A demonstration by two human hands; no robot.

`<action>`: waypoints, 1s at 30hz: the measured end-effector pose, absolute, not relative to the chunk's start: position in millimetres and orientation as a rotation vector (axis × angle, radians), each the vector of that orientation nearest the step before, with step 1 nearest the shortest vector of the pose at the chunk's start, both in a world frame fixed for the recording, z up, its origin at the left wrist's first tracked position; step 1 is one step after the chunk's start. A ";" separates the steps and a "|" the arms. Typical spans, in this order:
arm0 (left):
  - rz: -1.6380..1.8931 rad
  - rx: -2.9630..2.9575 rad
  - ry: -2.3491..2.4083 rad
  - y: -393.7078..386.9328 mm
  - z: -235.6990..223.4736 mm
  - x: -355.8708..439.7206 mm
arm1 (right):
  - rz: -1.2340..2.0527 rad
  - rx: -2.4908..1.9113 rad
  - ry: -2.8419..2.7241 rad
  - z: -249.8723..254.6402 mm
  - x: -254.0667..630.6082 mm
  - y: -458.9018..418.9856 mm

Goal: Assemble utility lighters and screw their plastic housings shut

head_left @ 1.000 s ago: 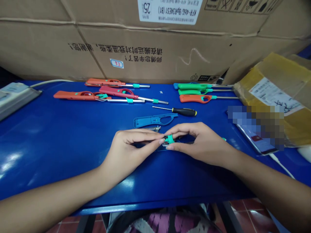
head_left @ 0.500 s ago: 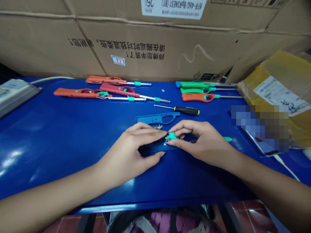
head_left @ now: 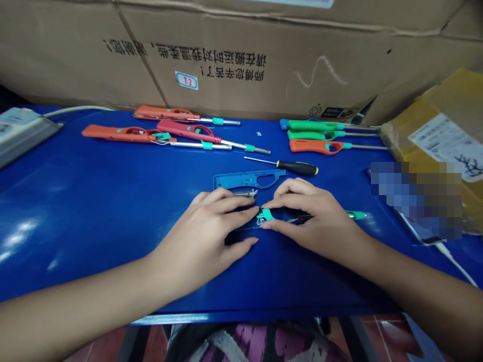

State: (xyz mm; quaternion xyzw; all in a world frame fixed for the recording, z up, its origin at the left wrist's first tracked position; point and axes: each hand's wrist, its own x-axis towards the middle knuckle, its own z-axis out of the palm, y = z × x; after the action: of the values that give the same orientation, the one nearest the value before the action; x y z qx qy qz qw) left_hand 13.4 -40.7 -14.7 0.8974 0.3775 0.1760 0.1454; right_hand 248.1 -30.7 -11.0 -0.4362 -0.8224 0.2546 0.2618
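Observation:
A blue lighter half-shell (head_left: 247,227) lies on the table under my hands, largely covered by them. Between the thumb and index finger of my right hand (head_left: 311,208) is a small green trigger (head_left: 267,214), at the shell's grip opening. My left hand (head_left: 215,229) hovers over the shell's left part with fingers stretched, the index fingertip at the trigger's left end and the thumb apart. Just behind the left fingers sits a small clear and metal part (head_left: 247,193), partly hidden. Farther back is the matching blue half-shell (head_left: 249,179), inner side up.
A screwdriver (head_left: 298,167) lies behind the shells. Several orange and red lighters (head_left: 181,129) are at back left, green and orange ones (head_left: 317,146) at back right. A cardboard box (head_left: 226,30) lines the back; a phone (head_left: 418,206) and yellow-taped parcel (head_left: 445,125) stand right.
The view has shifted slightly. My right fingers and the green trigger have come lower, closer onto the blue half-shell. My left hand stays beside them, fingers still stretched.

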 end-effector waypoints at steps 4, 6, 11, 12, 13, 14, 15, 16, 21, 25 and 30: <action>0.518 2.584 1.049 -40.6 -15.6 12.7 | 0.522 -1.153 -2.331 -12.7 250.3 -32.9; 0.553 2.576 1.023 -39.7 -16.4 13.6 | 0.507 -1.156 -2.354 -13.7 251.4 -33.7; 0.613 2.561 0.993 -38.5 -18.0 15.2 | 0.588 -1.258 -2.295 -7.1 255.0 -31.4; 0.621 2.557 0.993 -38.6 -18.4 15.0 | 0.617 -1.276 -2.272 -4.2 256.7 -30.4; 0.630 2.556 0.994 -38.7 -18.7 14.7 | 0.650 -1.287 -2.261 -1.1 258.7 -29.3; 0.637 2.556 0.995 -38.9 -19.1 14.4 | 0.686 -1.289 -2.270 1.7 261.1 -28.3; 0.640 2.558 0.997 -39.1 -19.4 14.1 | 0.726 -1.284 -2.301 4.2 263.5 -27.3; 0.641 2.562 0.996 -39.3 -19.8 13.8 | 0.763 -1.271 -2.345 6.1 265.7 -26.5; 0.586 2.604 1.000 -40.3 -19.7 13.2 | 0.729 -1.160 -2.529 8.4 270.5 -25.0; 0.522 2.637 1.017 -40.2 -18.3 14.1 | 0.630 -1.120 -2.600 7.0 269.9 -26.4; 0.554 2.590 1.019 -40.2 -18.4 15.4 | 0.585 -1.105 -2.655 5.6 269.9 -27.5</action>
State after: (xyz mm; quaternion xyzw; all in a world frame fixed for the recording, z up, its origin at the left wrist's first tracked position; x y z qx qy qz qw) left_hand 15.4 -40.2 -18.4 0.9022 0.3550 0.1928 0.1511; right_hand 269.9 -27.5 5.6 -0.3745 -0.8999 0.1983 0.1034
